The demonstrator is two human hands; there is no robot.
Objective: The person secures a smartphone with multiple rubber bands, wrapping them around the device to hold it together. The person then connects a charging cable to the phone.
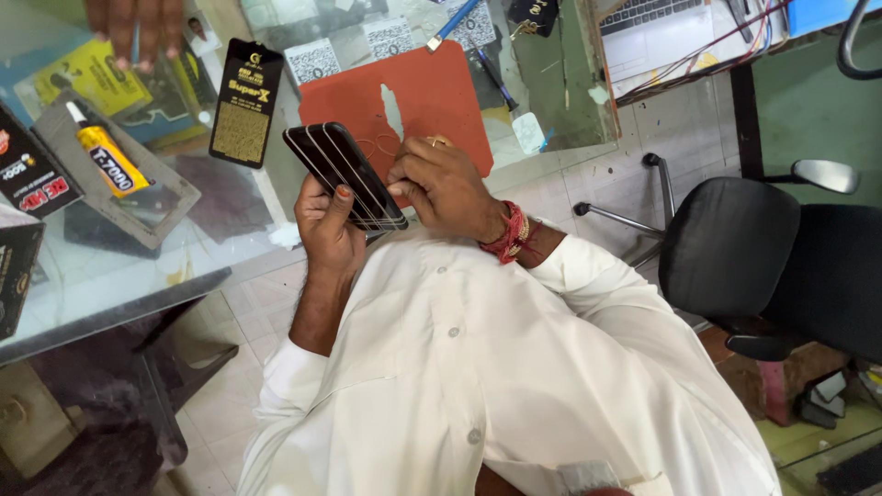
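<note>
My left hand (pixel 329 230) grips a black smartphone (pixel 342 173) from below, its dark screen tilted up over the edge of the glass table (pixel 570 110). My right hand (pixel 447 188), with a ring and red thread bracelets at the wrist, rests its fingers against the phone's right edge. A thin wire loops between the phone and that hand. Behind both hands lies a red mat (pixel 418 92) with a torn pale patch.
A black screen-protector packet (pixel 244 103), a yellow glue tube (pixel 106 156) on a grey tray and dark boxes (pixel 28 174) lie at left. Another person's hand (pixel 136 28) rests at the top left. A blue-handled tool (pixel 453 23), a laptop (pixel 652 32) and a black office chair (pixel 781 266) are nearby.
</note>
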